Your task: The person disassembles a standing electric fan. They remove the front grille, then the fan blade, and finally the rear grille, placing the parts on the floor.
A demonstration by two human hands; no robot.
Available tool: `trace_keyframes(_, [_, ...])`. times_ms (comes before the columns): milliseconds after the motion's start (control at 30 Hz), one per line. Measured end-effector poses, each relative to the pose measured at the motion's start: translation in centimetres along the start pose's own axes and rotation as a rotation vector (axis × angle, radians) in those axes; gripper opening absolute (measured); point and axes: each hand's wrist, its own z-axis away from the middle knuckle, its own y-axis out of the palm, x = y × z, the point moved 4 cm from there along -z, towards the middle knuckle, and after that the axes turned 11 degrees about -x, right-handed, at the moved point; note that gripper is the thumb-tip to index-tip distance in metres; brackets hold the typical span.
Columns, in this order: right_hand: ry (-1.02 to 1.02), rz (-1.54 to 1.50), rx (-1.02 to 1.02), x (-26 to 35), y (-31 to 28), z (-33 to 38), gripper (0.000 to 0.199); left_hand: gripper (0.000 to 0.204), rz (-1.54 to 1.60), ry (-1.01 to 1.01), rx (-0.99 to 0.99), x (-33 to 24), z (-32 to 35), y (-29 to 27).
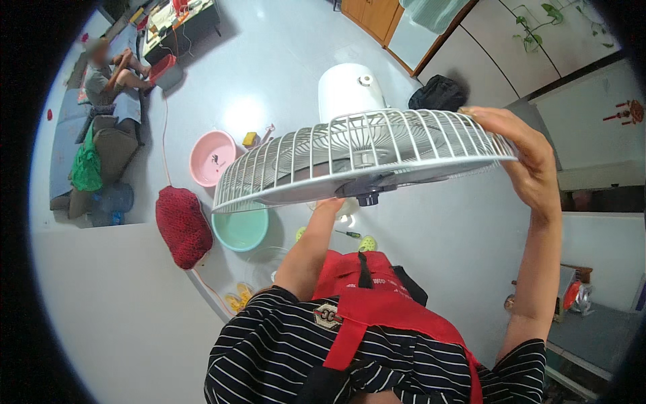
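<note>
An electric fan [397, 138] stands in front of me, its white wire guard spreading wide across the view. Grey blades [316, 188] sit inside the guard, with a dark knob [367, 199] at their centre. Behind the guard is the white motor housing [346, 94]. My right hand [528, 151] is closed on the guard's right edge, thumb and fingers on either side of the rim. My left hand [330, 204] reaches under the guard's lower rim near the middle; its fingers are hidden behind the fan.
A pink basin [212, 159] and a green basin [241, 232] stand on the floor at left, near a red cushion [183, 227]. A yellow sponge [250, 139] lies beyond. Between yellow-green shoes lies a screwdriver [348, 234]. Someone sits on the sofa [67, 151] at far left.
</note>
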Motion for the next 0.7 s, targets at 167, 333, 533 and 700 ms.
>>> trace_keyframes(167, [0.028,-0.046,-0.100,-0.6,0.0,1.7,0.056,0.043,-0.466,0.537,0.527,-15.0,7.6,-1.0])
trace_keyframes(333, [-0.038,0.454,-0.281,1.3,-0.3,4.3,0.057,0.050,-0.938,0.932,0.680,-18.4,31.4,12.0])
trace_keyframes(533, [-0.078,-0.047,-0.959,4.9,4.1,15.9,0.019,0.059,-1.573,1.102,1.163,-12.2,41.8,17.5])
trace_keyframes(700, [0.897,-0.479,-0.526,-2.5,18.6,15.7,0.023,0.052,-1.888,0.963,1.217,-12.2,41.3,18.7])
